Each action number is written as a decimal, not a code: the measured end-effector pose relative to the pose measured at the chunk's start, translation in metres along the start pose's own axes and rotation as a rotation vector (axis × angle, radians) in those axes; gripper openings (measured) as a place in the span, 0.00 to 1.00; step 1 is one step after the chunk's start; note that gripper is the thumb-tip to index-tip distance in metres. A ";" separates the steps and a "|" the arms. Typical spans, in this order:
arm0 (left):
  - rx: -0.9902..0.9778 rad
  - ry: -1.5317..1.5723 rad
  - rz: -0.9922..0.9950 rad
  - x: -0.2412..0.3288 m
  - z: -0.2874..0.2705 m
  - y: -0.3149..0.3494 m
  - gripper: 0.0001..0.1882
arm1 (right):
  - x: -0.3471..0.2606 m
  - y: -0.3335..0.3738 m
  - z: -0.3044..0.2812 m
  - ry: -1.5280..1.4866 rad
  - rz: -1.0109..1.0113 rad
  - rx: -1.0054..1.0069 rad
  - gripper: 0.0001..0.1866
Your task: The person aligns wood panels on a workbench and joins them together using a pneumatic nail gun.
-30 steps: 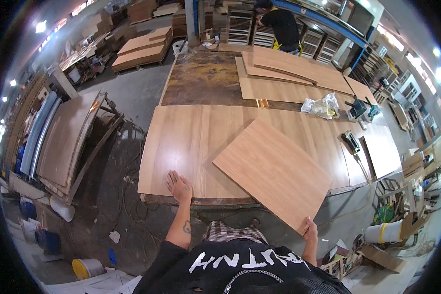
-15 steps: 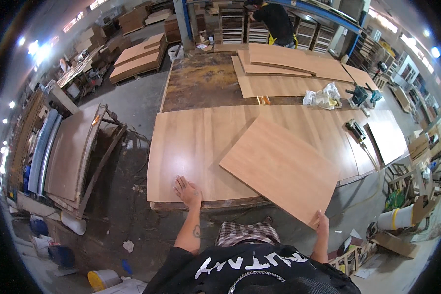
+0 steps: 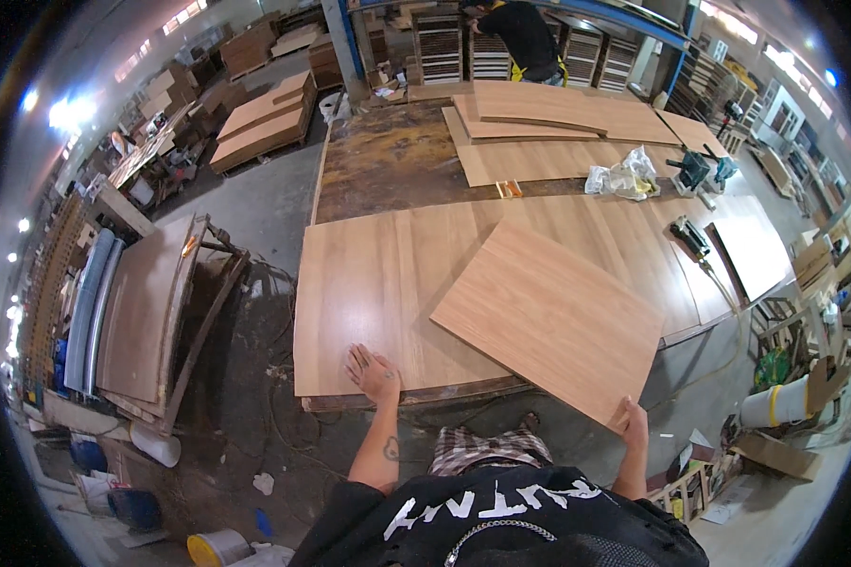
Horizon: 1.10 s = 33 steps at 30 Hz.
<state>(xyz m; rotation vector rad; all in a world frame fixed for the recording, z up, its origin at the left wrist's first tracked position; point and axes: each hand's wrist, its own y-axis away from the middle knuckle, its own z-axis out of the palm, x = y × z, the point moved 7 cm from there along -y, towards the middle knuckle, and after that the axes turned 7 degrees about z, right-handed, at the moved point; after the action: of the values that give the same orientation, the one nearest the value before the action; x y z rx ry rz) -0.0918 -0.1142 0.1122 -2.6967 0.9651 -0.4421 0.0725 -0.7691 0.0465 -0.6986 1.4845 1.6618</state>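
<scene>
My left hand (image 3: pixel 373 371) lies flat, fingers out, on a large wood-grain sheet (image 3: pixel 359 274) near its front left corner. A smaller rectangular wooden panel (image 3: pixel 553 321) rests at an angle on that sheet. Its near right corner juts past the table's front edge, and my right hand (image 3: pixel 634 420) is closed around that corner. The fingers under the panel are hidden. Both sheet and panel are light brown with a smooth face.
Green-bodied power tools (image 3: pixel 690 236) and a crumpled plastic bag (image 3: pixel 624 180) sit on the right side. More wooden panels (image 3: pixel 520 156) lie farther back, where a person in black (image 3: pixel 529 42) bends over. At left leans a rack of boards (image 3: pixel 147 317). A white bucket (image 3: pixel 775 404) stands at right.
The whole view has turned and shifted slightly. My left hand stays on the sheet and my right hand keeps its hold on the panel, which has hardly moved relative to the sheet.
</scene>
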 end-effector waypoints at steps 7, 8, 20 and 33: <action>-0.072 0.088 -0.069 0.001 -0.009 -0.002 0.28 | 0.003 -0.001 -0.001 -0.004 0.068 0.011 0.24; -0.070 0.084 -0.069 0.002 -0.010 -0.003 0.28 | 0.003 -0.001 0.000 -0.003 0.068 0.010 0.24; -0.082 0.062 -0.064 0.001 -0.010 -0.003 0.29 | 0.003 -0.001 0.000 -0.040 0.077 0.005 0.25; -0.062 0.102 -0.059 0.000 -0.011 -0.003 0.29 | -0.012 0.017 0.013 -0.077 0.132 -0.073 0.18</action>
<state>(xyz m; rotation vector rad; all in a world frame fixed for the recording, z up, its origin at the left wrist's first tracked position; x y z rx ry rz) -0.0941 -0.1134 0.1230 -2.7882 0.9424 -0.5753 0.0660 -0.7588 0.0674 -0.5797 1.4477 1.8297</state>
